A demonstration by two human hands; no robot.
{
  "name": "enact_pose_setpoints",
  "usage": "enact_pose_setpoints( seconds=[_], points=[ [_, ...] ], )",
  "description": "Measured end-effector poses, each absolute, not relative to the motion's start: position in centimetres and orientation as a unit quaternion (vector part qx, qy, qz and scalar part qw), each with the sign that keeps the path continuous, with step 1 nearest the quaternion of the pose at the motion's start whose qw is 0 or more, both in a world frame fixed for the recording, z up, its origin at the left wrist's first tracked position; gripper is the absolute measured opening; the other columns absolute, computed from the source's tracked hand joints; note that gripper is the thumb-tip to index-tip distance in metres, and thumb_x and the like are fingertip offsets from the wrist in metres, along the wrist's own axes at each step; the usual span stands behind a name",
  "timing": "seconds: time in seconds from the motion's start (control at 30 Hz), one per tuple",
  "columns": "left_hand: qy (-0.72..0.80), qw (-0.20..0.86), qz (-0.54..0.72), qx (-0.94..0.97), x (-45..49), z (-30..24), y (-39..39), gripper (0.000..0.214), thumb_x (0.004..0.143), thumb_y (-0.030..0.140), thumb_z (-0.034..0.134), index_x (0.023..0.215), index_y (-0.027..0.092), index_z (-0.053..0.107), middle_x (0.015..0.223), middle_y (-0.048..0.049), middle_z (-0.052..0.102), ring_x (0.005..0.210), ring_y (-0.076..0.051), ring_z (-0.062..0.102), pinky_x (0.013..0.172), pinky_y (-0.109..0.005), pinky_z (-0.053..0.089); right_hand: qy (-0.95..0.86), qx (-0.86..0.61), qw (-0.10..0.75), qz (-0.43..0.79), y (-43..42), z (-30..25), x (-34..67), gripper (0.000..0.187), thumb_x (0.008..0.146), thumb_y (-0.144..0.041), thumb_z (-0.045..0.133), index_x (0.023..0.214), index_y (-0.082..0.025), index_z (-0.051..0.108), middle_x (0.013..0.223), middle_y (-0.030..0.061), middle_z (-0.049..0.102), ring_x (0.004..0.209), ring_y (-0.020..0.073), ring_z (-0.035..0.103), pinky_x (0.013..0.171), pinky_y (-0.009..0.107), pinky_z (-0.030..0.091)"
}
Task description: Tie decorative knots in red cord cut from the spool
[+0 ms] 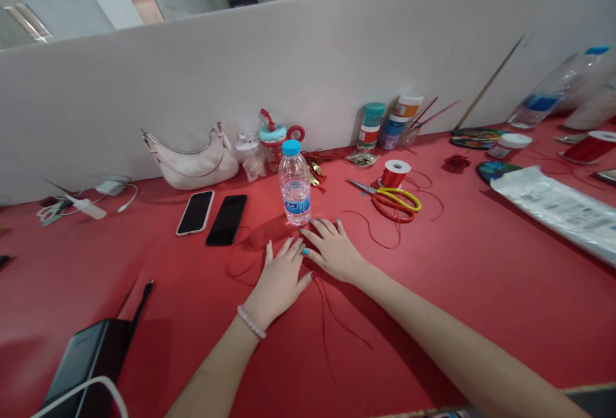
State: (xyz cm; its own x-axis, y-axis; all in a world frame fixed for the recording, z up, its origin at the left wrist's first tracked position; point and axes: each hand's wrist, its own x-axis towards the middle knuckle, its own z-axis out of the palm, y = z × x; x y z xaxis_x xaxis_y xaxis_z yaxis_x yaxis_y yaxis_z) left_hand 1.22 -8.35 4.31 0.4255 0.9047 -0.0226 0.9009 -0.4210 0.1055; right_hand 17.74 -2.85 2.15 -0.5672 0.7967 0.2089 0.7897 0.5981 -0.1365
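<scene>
My left hand (280, 277) lies flat on the red tabletop, palm down with its fingers stretched out. A beaded bracelet (251, 322) is on that wrist. My right hand (334, 250) also rests palm down with fingers spread, its fingertips close to those of the left. Thin red cord (325, 315) runs out from between and beneath the hands toward the table's front edge, and a loop of it curls to the left. Just beyond the fingertips stands an upright water bottle (294, 183) with a blue cap. What lies under the fingers is hidden.
Scissors (394, 203) and a spool of red cord (395, 175) lie to the right. Two phones (226, 220), a white handbag (199, 164) and a black power bank (79, 363) are on the left. Paint jars (370, 126) stand along the white partition (308, 65).
</scene>
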Motion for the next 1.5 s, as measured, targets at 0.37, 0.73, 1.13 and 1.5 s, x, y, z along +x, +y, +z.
enact_pose_setpoints(
  seconds=[0.37,0.73,1.13,1.5],
  points=[
    [0.548,0.004,0.025,0.836,1.1,3.9,-8.5,0.049,0.090,0.041,0.044,0.133,0.019,0.043,0.147,-0.0091,0.034,0.134,-0.033,0.027,0.105,-0.064,0.022,-0.878,-0.456,0.148,0.009,-3.3,2.0,18.2,0.048,0.094,-0.047,0.031,0.131,-0.023,0.050,0.132,0.0121,0.049,0.123,0.0285,0.039,0.103,0.058,0.025],
    [0.510,0.042,0.010,0.859,0.3,4.1,-8.1,0.051,0.092,0.041,0.037,0.138,0.018,0.036,0.145,-0.0105,0.038,0.135,-0.027,0.029,0.107,-0.064,0.017,-0.878,-0.461,0.129,0.005,-3.4,1.8,18.1,0.049,0.093,-0.047,0.034,0.135,-0.025,0.046,0.139,0.0139,0.043,0.127,0.0303,0.035,0.103,0.059,0.023],
    [0.514,0.060,0.011,0.856,0.5,4.6,-8.1,0.048,0.092,0.040,0.038,0.136,0.018,0.039,0.145,-0.0100,0.038,0.135,-0.027,0.030,0.108,-0.063,0.016,-0.876,-0.469,0.115,0.001,-3.2,2.0,17.8,0.052,0.093,-0.051,0.031,0.138,-0.027,0.042,0.141,0.0156,0.039,0.130,0.0327,0.033,0.102,0.061,0.022],
    [0.519,0.063,0.022,0.852,0.7,4.9,-8.1,0.042,0.092,0.037,0.040,0.131,0.021,0.043,0.143,-0.0098,0.041,0.134,-0.025,0.033,0.109,-0.062,0.015,-0.874,-0.462,0.137,0.066,-3.2,2.3,17.4,0.049,0.094,-0.047,0.031,0.130,-0.020,0.050,0.140,0.0137,0.041,0.129,0.0287,0.034,0.105,0.058,0.023]
  ],
)
